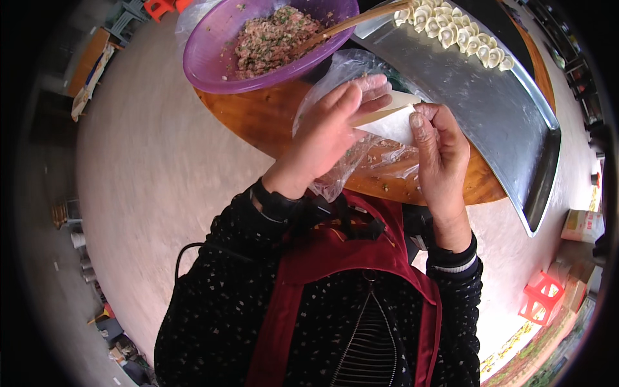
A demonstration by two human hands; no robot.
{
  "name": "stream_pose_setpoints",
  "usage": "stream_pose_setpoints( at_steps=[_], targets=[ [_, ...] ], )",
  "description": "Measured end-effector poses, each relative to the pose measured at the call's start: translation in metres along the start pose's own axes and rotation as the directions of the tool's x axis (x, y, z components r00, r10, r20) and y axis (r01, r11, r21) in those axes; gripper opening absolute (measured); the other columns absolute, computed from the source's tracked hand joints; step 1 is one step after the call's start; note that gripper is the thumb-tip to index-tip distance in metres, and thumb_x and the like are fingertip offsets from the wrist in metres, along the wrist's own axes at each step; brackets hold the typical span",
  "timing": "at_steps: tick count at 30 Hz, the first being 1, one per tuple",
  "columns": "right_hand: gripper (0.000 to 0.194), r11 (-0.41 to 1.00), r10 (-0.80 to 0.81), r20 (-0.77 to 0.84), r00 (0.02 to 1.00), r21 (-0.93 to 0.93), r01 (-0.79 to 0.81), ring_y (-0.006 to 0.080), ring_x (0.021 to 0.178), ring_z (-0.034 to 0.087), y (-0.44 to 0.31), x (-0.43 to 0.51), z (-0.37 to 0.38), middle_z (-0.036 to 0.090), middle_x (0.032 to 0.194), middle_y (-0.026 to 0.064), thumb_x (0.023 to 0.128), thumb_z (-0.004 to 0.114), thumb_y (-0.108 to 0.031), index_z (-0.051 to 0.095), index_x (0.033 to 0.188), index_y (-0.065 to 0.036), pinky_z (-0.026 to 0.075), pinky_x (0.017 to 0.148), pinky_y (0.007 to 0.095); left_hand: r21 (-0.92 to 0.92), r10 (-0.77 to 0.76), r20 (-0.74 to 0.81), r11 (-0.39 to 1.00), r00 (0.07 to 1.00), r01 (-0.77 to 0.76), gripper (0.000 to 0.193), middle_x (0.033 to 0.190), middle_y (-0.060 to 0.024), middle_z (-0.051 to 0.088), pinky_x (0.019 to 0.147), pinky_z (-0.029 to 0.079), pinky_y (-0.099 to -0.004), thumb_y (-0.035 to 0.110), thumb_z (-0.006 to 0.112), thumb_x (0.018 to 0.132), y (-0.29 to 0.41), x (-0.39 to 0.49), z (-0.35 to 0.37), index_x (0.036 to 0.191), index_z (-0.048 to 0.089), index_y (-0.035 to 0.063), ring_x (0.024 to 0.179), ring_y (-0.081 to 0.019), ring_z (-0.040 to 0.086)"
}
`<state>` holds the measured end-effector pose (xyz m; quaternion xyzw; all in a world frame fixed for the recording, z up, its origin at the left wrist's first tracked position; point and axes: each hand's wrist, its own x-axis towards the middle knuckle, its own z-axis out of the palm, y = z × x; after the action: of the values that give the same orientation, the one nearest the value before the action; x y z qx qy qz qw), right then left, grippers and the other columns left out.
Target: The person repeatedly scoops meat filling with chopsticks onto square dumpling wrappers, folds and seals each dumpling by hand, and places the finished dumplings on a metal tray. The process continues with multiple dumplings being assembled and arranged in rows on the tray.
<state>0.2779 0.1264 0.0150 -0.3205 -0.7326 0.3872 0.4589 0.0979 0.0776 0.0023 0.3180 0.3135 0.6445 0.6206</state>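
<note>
A stack of thin, pale dough wrappers (389, 126) lies between my hands, over a crumpled clear plastic bag (333, 169). My right hand (440, 145) pinches a corner of the wrappers between thumb and fingers. My left hand (333, 130) is at their left side, palm turned towards them and fingers apart; whether it bears any of their weight is hard to tell. Beyond my left hand stands a purple plastic bowl (208, 72) of minced meat filling with green bits (278, 41). A wooden utensil (358, 20) rests in the filling. Folded dumplings (447, 34) sit in rows on a metal tray (464, 92).
The round-edged wooden table (246, 113) carries the bowl, bag and tray; the tray's near right corner juts past its edge. Bits of filling lie on the wood. A red plastic stool (542, 297) stands on the floor at the right, and other furniture lines the far left.
</note>
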Motion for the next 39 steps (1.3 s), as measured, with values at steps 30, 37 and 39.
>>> stream_pose_setpoints(
  at_steps=[30, 37, 39],
  targets=[
    [0.004, 0.994, -0.061, 0.007, 0.998, 0.088, 0.06, 0.0109, 0.079, 0.061, 0.014, 0.018, 0.02, 0.068, 0.084, 0.0036, 0.089, 0.073, -0.005, 0.069, 0.09, -0.003, 0.051, 0.073, 0.0261, 0.606, 0.205, -0.029, 0.782, 0.978, -0.146, 0.013, 0.096, -0.006, 0.067, 0.07, 0.062, -0.0258, 0.006, 0.066, 0.096, -0.004, -0.004, 0.01, 0.102, 0.061, -0.0041, 0.087, -0.0101, 0.066],
    [0.016, 0.959, 0.115, 0.029, 0.993, 0.257, -0.119, 0.0095, 0.074, 0.058, 0.022, 0.01, 0.013, 0.068, 0.085, 0.0032, 0.093, 0.071, -0.013, 0.068, 0.104, -0.001, 0.05, 0.069, 0.0259, 0.511, 0.164, -0.107, 0.855, 0.981, -0.087, 0.014, 0.102, -0.0078, 0.067, 0.073, 0.064, -0.0292, 0.007, 0.063, 0.098, -0.004, -0.005, 0.004, 0.107, 0.06, -0.0028, 0.091, -0.0163, 0.069],
    [0.019, 0.944, 0.2, 0.131, 0.971, 0.239, -0.227, 0.0082, 0.071, 0.057, 0.023, 0.004, 0.008, 0.067, 0.083, 0.0022, 0.095, 0.07, -0.016, 0.068, 0.107, -0.001, 0.049, 0.066, 0.0248, 0.519, 0.168, -0.123, 0.851, 0.978, -0.081, 0.015, 0.103, -0.0087, 0.067, 0.073, 0.064, -0.0293, 0.007, 0.062, 0.098, -0.004, -0.004, 0.002, 0.109, 0.061, -0.0028, 0.091, -0.0177, 0.07]
  ],
)
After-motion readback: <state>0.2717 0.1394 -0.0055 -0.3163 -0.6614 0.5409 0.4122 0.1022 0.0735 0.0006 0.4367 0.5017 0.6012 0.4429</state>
